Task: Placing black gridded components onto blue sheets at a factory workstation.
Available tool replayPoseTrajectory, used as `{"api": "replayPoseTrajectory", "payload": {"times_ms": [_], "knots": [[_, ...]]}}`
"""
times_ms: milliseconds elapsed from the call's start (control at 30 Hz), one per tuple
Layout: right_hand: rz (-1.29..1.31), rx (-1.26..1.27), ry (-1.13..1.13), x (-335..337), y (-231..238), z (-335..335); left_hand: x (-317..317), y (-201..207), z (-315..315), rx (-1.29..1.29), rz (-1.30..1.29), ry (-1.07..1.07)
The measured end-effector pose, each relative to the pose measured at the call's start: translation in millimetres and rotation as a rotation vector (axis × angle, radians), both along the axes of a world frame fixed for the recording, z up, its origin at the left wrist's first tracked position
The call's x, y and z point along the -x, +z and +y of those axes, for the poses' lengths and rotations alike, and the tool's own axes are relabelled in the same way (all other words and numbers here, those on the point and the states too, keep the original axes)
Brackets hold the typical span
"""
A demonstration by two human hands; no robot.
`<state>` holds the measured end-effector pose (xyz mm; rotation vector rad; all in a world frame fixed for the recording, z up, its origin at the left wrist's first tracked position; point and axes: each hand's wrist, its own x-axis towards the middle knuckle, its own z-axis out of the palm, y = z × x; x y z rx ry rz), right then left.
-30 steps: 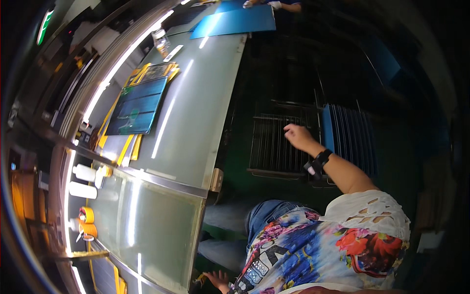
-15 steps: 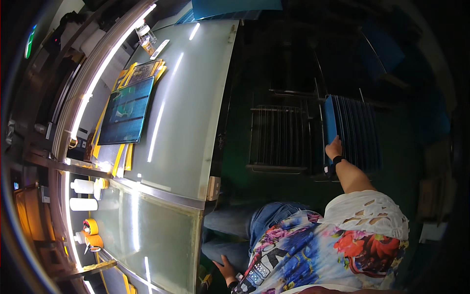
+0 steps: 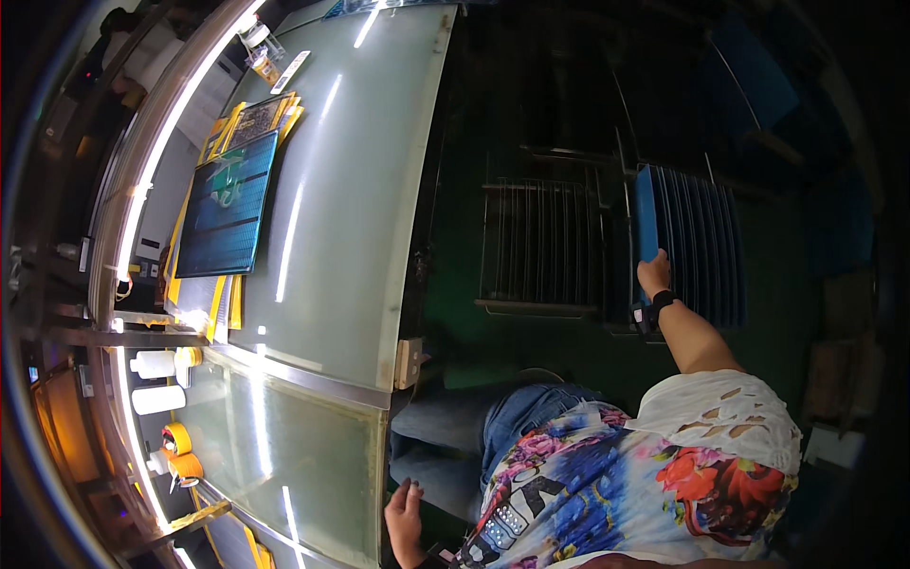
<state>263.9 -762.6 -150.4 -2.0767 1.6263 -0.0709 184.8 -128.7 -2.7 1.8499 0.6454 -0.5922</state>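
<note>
My right hand point(image 3: 654, 272), with a dark band and a black device at its wrist, reaches out to a rack point(image 3: 730, 308) on the right. Its fingers are closed at the near edge of a blue panel point(image 3: 646, 204), the leftmost of several blue panels upright in the rack. The fingertips are partly hidden by the hand. Beside the table's near edge, my left hand point(image 3: 404, 523) is raised in front of my legs, its fingers loosely bent and a little apart. Nothing shows in it.
On the left runs a glass-topped table point(image 3: 360, 190). A dark blue gridded panel point(image 3: 227, 213) lies there on yellow-edged sheets point(image 3: 220, 303). White bottles point(image 3: 158, 399) and orange tape rolls point(image 3: 185, 468) stand nearer. Another wire rack point(image 3: 542, 242) stands left of the panel rack.
My left hand has lifted off my thigh and moved left toward the table edge. My right hand stays at the blue panel's edge. The view has shifted slightly.
</note>
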Motion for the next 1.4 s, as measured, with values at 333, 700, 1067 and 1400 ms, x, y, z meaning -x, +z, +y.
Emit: {"api": "replayPoseTrajectory", "payload": {"times_ms": [333, 700, 1067, 1400], "knots": [[0.014, -0.043, 0.008, 5, -19, -13, -94, 51, -43, -0.908, -0.643, -0.378], [-0.062, -0.030, -0.010, -5, -17, -3, -85, 7, -40, -1.136, -0.425, -0.411], [0.027, 0.053, -0.034, -11, -11, 12, -84, 7, -38, -1.147, -0.445, -0.395], [0.109, 0.083, -0.067, -16, 7, 30, -81, 8, -39, -1.139, -0.459, -0.382]]}}
